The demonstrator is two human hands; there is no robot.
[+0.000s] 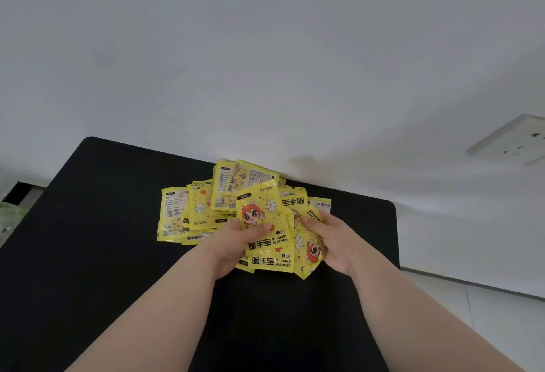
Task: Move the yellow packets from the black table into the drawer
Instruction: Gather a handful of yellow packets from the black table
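Packets in hand: a stack (267, 224) of yellow packets is held just above the table, face up. A second bunch (309, 249) sits right beside it and touches its right edge.
Left hand: the left hand (233, 243) grips the stack, thumb curled across the printed front and fingers underneath.
Right hand: the right hand (334, 242) is curled round the bunch. How many packets it holds is hard to tell, as they overlap.
Packets left: most of the yellow packets (197, 215) lie in a loose overlapping heap just beyond and to the left of the hands, some face down.
Table: the black table (88, 239) bears the heap towards its far edge, against the wall (265, 61).
Drawer: not in view, so whether any packets are already inside cannot be told.
Progress: probably an early or middle stage. A handful is gathered but not yet carried off, and the bulk of the heap is yet to be picked up.
Surroundings: a wall socket (513, 141) at the right and pale floor (486, 306) below it.
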